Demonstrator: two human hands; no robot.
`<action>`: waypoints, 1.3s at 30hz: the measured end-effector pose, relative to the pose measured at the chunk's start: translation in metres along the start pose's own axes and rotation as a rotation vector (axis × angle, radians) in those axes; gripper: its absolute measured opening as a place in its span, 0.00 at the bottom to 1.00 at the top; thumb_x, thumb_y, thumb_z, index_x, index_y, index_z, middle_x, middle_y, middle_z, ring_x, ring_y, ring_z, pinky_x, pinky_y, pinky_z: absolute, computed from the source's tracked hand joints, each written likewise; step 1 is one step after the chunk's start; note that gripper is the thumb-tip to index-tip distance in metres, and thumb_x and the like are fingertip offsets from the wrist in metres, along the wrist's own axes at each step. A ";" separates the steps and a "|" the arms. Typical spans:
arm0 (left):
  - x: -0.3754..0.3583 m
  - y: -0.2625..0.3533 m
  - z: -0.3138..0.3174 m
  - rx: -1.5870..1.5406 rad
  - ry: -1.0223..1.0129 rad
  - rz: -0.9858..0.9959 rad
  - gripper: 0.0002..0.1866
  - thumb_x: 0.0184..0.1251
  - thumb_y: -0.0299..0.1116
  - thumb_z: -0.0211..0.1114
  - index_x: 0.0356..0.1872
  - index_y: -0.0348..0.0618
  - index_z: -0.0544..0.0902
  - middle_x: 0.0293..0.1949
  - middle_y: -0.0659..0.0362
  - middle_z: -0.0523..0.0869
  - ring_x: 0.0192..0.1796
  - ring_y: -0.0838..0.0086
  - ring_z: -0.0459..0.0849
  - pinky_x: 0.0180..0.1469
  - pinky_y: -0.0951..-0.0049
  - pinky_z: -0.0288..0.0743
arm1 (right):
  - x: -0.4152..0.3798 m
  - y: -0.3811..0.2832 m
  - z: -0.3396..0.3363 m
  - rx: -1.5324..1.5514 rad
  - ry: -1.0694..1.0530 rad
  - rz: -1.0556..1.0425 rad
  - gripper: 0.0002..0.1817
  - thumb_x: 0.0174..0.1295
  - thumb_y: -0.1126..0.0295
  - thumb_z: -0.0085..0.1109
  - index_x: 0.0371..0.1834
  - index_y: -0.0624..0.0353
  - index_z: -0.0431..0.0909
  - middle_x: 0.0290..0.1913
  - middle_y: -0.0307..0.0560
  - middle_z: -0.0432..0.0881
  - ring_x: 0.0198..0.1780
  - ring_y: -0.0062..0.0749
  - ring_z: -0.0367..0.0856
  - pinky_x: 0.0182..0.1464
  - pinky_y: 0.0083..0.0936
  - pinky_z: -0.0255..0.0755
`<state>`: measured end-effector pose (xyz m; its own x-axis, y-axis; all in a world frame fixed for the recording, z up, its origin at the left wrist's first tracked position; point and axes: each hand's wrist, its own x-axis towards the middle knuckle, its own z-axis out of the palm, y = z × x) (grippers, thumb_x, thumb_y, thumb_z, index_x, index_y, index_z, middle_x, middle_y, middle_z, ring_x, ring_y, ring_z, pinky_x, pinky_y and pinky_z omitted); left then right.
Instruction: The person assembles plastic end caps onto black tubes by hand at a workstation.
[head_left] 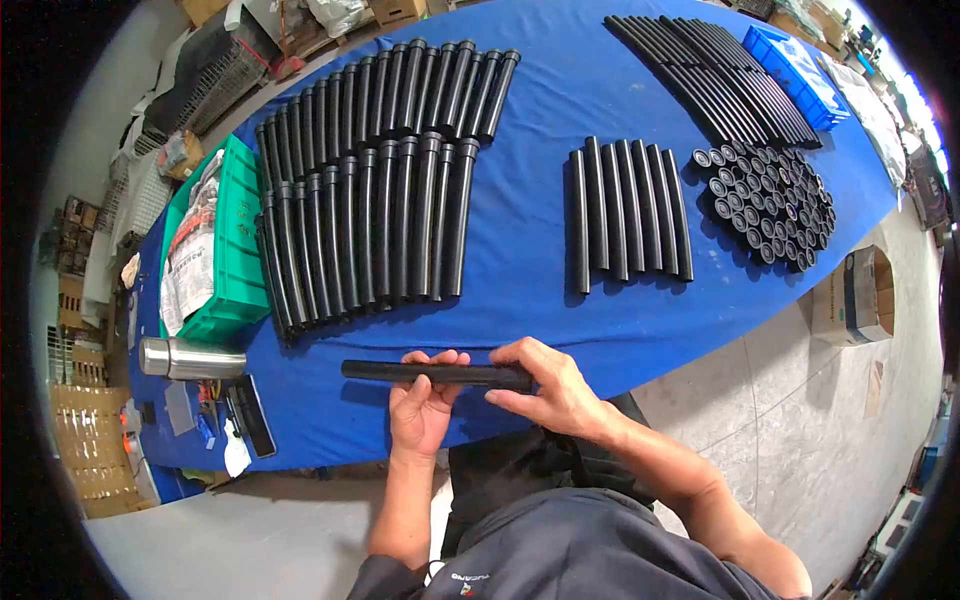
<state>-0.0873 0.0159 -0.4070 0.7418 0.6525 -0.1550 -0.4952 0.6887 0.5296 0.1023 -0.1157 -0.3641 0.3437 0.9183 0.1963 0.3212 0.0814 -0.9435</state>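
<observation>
A plain black tube (365,370) lies level across both my hands, just above the table's near edge. My left hand (424,405) grips it near the middle, thumb on the near side and fingers behind. Around its right end, my right hand (545,385) is closed, hiding that tip. Beyond my hands to the right is a row of several loose black tubes (622,210). Farther left, two rows of black tubes with end caps (380,220) lie side by side. Round black caps (765,205) are heaped at the right.
A blue cloth (530,240) covers the table. At the left stand a green crate (235,235) and a steel bottle (195,358), with a phone (252,415) and small tools nearby. Thin black tubes (710,75) and a blue basket (797,75) sit at the far right. A cardboard box (855,297) rests on the floor.
</observation>
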 end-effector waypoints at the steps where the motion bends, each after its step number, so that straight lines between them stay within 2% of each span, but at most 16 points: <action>1: -0.001 0.000 -0.001 0.005 0.005 0.003 0.15 0.73 0.26 0.66 0.57 0.41 0.76 0.60 0.39 0.83 0.68 0.46 0.79 0.69 0.49 0.79 | 0.003 -0.011 -0.006 0.051 -0.039 0.132 0.18 0.62 0.68 0.72 0.52 0.62 0.79 0.37 0.54 0.81 0.37 0.48 0.83 0.38 0.37 0.77; 2: -0.002 0.000 -0.001 0.016 0.005 0.007 0.16 0.72 0.27 0.67 0.57 0.41 0.75 0.60 0.39 0.83 0.68 0.46 0.79 0.70 0.48 0.78 | 0.004 -0.018 -0.010 0.101 -0.077 0.265 0.17 0.62 0.70 0.71 0.52 0.62 0.79 0.37 0.53 0.80 0.37 0.49 0.83 0.39 0.38 0.77; 7: -0.001 -0.001 0.002 0.049 0.014 0.013 0.18 0.72 0.28 0.68 0.59 0.40 0.75 0.60 0.40 0.83 0.68 0.46 0.79 0.72 0.47 0.76 | -0.001 0.003 0.001 -0.075 0.054 -0.153 0.20 0.61 0.66 0.73 0.52 0.62 0.78 0.43 0.57 0.81 0.41 0.51 0.85 0.41 0.39 0.79; 9: -0.001 0.000 0.002 0.037 0.011 0.021 0.16 0.72 0.26 0.67 0.57 0.41 0.76 0.60 0.40 0.83 0.68 0.46 0.79 0.71 0.46 0.76 | 0.000 -0.006 -0.004 -0.017 0.045 -0.049 0.18 0.62 0.69 0.72 0.52 0.62 0.79 0.42 0.53 0.81 0.42 0.47 0.83 0.43 0.37 0.78; 12: -0.001 0.000 0.001 0.029 0.004 0.018 0.16 0.72 0.26 0.66 0.57 0.40 0.76 0.60 0.39 0.83 0.68 0.45 0.79 0.71 0.45 0.75 | 0.008 -0.020 -0.019 0.056 -0.206 0.388 0.19 0.61 0.69 0.73 0.53 0.62 0.78 0.43 0.53 0.81 0.43 0.48 0.84 0.44 0.38 0.78; 15: -0.001 0.000 -0.001 0.013 0.051 0.008 0.17 0.72 0.26 0.67 0.59 0.40 0.76 0.61 0.38 0.82 0.68 0.45 0.79 0.71 0.45 0.76 | -0.004 0.010 -0.001 -0.075 0.018 -0.087 0.22 0.61 0.65 0.74 0.54 0.62 0.78 0.44 0.55 0.82 0.43 0.46 0.84 0.44 0.38 0.78; 16: -0.001 0.000 -0.001 0.007 0.032 0.017 0.18 0.72 0.27 0.67 0.60 0.40 0.76 0.61 0.38 0.82 0.67 0.45 0.79 0.71 0.45 0.75 | -0.004 0.010 0.001 -0.089 0.038 -0.152 0.23 0.60 0.64 0.75 0.54 0.64 0.77 0.46 0.57 0.83 0.43 0.47 0.84 0.44 0.39 0.78; 19: -0.002 0.000 -0.004 0.002 0.012 0.034 0.18 0.72 0.27 0.67 0.60 0.39 0.76 0.61 0.39 0.82 0.68 0.45 0.79 0.71 0.45 0.75 | -0.005 0.001 0.000 0.032 0.065 -0.022 0.22 0.61 0.65 0.74 0.54 0.64 0.78 0.48 0.57 0.83 0.43 0.50 0.84 0.44 0.39 0.78; 20: -0.002 0.000 -0.003 0.034 0.006 0.035 0.18 0.73 0.28 0.67 0.60 0.39 0.76 0.61 0.39 0.82 0.68 0.46 0.79 0.71 0.46 0.75 | -0.004 -0.009 -0.010 0.058 -0.036 0.146 0.22 0.62 0.65 0.73 0.55 0.64 0.77 0.47 0.56 0.83 0.42 0.51 0.84 0.44 0.40 0.78; 23: -0.001 -0.001 -0.001 0.058 0.003 0.029 0.18 0.73 0.28 0.67 0.60 0.39 0.76 0.61 0.40 0.82 0.68 0.46 0.79 0.71 0.46 0.76 | -0.005 0.005 -0.008 0.012 -0.063 0.058 0.24 0.62 0.64 0.73 0.56 0.64 0.76 0.47 0.56 0.83 0.43 0.51 0.84 0.43 0.40 0.77; 24: -0.001 0.000 -0.003 0.037 0.021 0.026 0.18 0.73 0.28 0.66 0.61 0.39 0.76 0.62 0.39 0.82 0.68 0.47 0.79 0.71 0.46 0.76 | -0.007 0.010 -0.005 -0.023 -0.010 -0.084 0.23 0.62 0.65 0.72 0.55 0.64 0.76 0.47 0.56 0.83 0.44 0.50 0.84 0.43 0.40 0.77; 27: -0.001 0.001 -0.010 0.041 -0.057 0.017 0.18 0.75 0.28 0.64 0.63 0.37 0.76 0.64 0.39 0.80 0.70 0.47 0.77 0.74 0.46 0.72 | -0.007 0.009 -0.003 0.002 0.052 -0.113 0.21 0.62 0.65 0.73 0.53 0.63 0.78 0.47 0.57 0.82 0.45 0.49 0.84 0.43 0.39 0.77; 28: -0.001 0.001 -0.011 0.037 -0.059 0.016 0.18 0.75 0.28 0.63 0.63 0.37 0.75 0.64 0.39 0.80 0.70 0.47 0.77 0.74 0.46 0.72 | -0.006 0.008 -0.001 0.054 0.112 -0.062 0.21 0.61 0.64 0.73 0.53 0.63 0.78 0.47 0.58 0.82 0.45 0.48 0.84 0.44 0.40 0.77; 31: 0.000 0.001 -0.008 0.035 -0.057 0.013 0.19 0.76 0.28 0.63 0.63 0.37 0.75 0.64 0.39 0.80 0.70 0.46 0.76 0.75 0.47 0.72 | -0.002 0.007 -0.013 0.019 -0.172 0.234 0.24 0.61 0.65 0.74 0.55 0.62 0.76 0.49 0.58 0.82 0.46 0.49 0.84 0.46 0.41 0.77; 35: 0.000 0.002 -0.008 0.056 -0.055 0.010 0.19 0.76 0.28 0.63 0.64 0.37 0.75 0.64 0.39 0.80 0.71 0.46 0.76 0.75 0.48 0.71 | -0.002 0.019 0.003 -0.057 0.132 -0.258 0.23 0.63 0.61 0.72 0.53 0.65 0.77 0.39 0.58 0.84 0.36 0.49 0.85 0.39 0.39 0.78; 39: -0.001 0.002 -0.008 0.073 -0.052 0.015 0.18 0.76 0.28 0.64 0.63 0.37 0.75 0.65 0.40 0.80 0.71 0.47 0.76 0.75 0.48 0.72 | -0.004 0.000 -0.011 0.065 -0.018 0.080 0.19 0.65 0.65 0.69 0.53 0.64 0.78 0.40 0.56 0.81 0.43 0.51 0.83 0.42 0.37 0.77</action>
<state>-0.0926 0.0194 -0.4123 0.7581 0.6437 -0.1043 -0.4732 0.6531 0.5912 0.1110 -0.1236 -0.3614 0.3496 0.9298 0.1154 0.2351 0.0322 -0.9714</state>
